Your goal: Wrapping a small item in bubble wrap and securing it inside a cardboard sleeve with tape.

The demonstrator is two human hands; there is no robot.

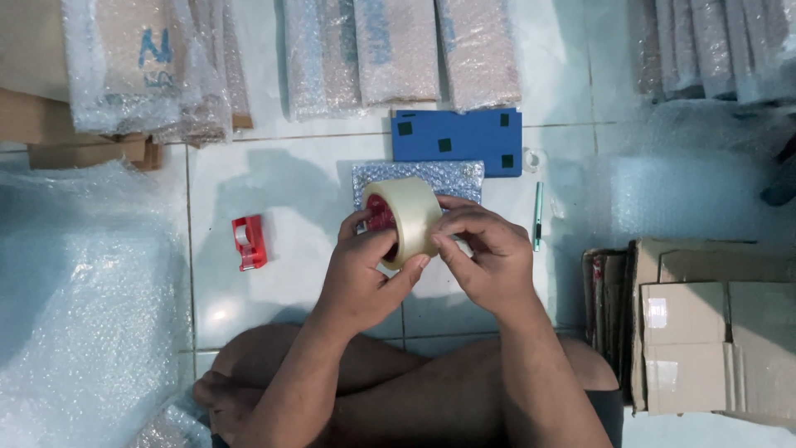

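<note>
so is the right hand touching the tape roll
Touching. The head view shows the right hand with its fingertips pressed on the outer face of the clear tape roll, while the left hand grips it.

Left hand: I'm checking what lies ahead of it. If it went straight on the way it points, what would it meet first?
The left hand already grips the tape roll; beyond that, probably the bubble-wrapped packet, then the blue board. Heights are unclear.

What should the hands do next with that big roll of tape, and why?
Probably pick the tape's loose end free. The left hand holds the tape roll up, and the right hand has its fingertips pressed on the roll's outer face, as if feeling for the edge. No strip is pulled out yet, and a bubble-wrapped packet lies just behind on the floor.
</note>
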